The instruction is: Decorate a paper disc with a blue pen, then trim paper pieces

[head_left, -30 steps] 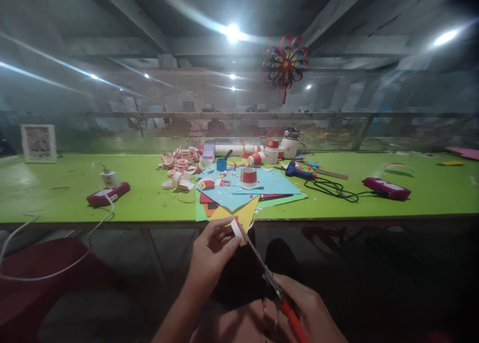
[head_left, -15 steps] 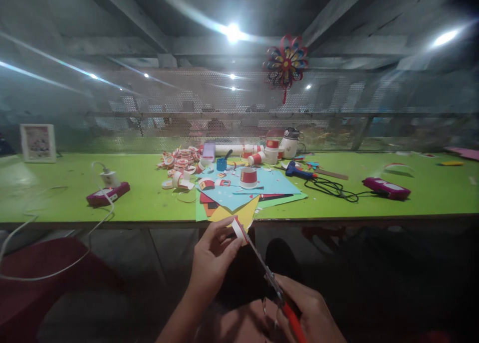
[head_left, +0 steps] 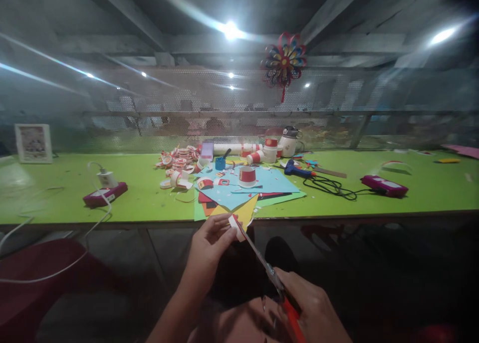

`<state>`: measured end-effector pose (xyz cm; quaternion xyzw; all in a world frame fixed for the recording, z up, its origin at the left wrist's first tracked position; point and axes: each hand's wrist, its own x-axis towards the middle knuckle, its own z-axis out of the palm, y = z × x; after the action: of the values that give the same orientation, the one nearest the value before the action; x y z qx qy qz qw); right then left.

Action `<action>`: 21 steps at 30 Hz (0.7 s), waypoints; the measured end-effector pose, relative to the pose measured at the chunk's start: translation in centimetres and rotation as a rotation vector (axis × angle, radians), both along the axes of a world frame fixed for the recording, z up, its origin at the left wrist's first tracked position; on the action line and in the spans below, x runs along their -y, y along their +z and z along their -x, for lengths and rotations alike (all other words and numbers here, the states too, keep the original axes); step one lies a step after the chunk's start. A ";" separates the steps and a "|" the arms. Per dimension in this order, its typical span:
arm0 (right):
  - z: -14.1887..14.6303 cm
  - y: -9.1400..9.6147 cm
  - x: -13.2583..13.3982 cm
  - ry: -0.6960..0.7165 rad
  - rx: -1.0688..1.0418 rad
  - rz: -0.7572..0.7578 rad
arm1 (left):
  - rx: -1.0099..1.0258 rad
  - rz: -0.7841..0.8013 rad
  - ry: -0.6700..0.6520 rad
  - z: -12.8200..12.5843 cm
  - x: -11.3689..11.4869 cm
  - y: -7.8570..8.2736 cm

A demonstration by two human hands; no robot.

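Note:
Between the thumb and fingers of my left hand (head_left: pixel 211 241) is a small white piece of paper cup (head_left: pixel 235 228) with a red edge. My right hand (head_left: pixel 309 300) grips a pair of scissors (head_left: pixel 275 278) by its red-orange handles. The long metal blades point up and left, and their tips meet the red edge of the piece. Both hands are in front of the table edge, above my lap. Beyond them, a red and white paper cup (head_left: pixel 247 177) stands on light blue paper sheets (head_left: pixel 277 183).
A blue glue gun (head_left: pixel 297 170) with a black cable lies right of the sheets. Cut cup pieces (head_left: pixel 179 157) are heaped at the back left. Purple power strips (head_left: pixel 106 194) sit on both sides of the green table (head_left: pixel 149 211). A white jug (head_left: pixel 289 142) stands behind.
The view has shifted slightly. My left hand and the piece have moved a little left, and the scissor tips have stayed at the piece's edge.

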<state>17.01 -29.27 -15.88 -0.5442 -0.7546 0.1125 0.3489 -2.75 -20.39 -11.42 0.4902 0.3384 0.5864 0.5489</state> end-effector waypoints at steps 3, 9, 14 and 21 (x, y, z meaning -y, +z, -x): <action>-0.1 -0.2 -0.1 -0.001 0.009 -0.006 | -0.006 0.015 0.030 -0.1 0.2 0.1; -0.1 0.0 -0.2 0.031 0.014 0.031 | 0.042 -0.017 0.045 -0.3 -0.1 -0.2; 0.4 0.8 0.0 0.032 -0.056 0.065 | 0.032 -0.036 0.038 -0.3 -0.1 -0.6; 0.5 0.8 -0.1 0.055 -0.070 0.077 | 0.043 -0.090 0.041 -0.4 0.2 -1.3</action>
<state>16.53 -29.15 -15.13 -0.5320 -0.7517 0.1697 0.3507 -2.33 -20.61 -12.69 0.4947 0.3095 0.6226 0.5214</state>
